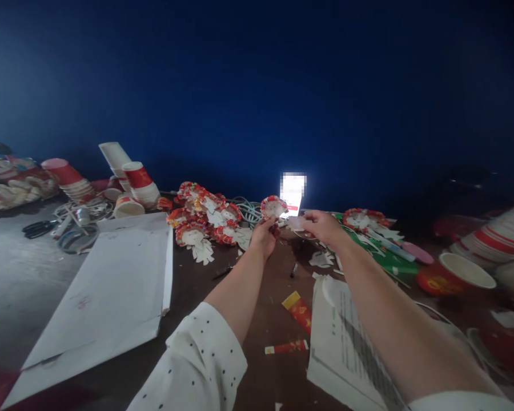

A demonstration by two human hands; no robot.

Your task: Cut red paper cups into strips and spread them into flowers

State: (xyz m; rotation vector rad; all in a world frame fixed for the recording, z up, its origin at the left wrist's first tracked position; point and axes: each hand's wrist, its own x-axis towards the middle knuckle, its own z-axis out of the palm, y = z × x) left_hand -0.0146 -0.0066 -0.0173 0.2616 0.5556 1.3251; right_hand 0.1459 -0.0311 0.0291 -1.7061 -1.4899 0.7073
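My left hand (264, 237) is closed on a small round paper craft (274, 206) with a curled red rim and a pale centre. Just to its right, my right hand (323, 226) pinches a pale paper piece (298, 223) whose shape is partly hidden. The two held pieces are close to each other in front of a glowing phone screen (293, 191). Left of my hands lies a pile of similar red-rimmed paper crafts (203, 205) with white cut-out parts. Below my right wrist is a loose white paper cutout (322, 259).
Stacked paper cups (139, 180) and black-handled scissors (38, 229) are at the left, beyond a white cardboard sheet (107, 285). Red paper scraps (298, 311) and a printed sheet (338, 337) lie in front. At right are a green mat (388, 257) and a red cup (454, 274).
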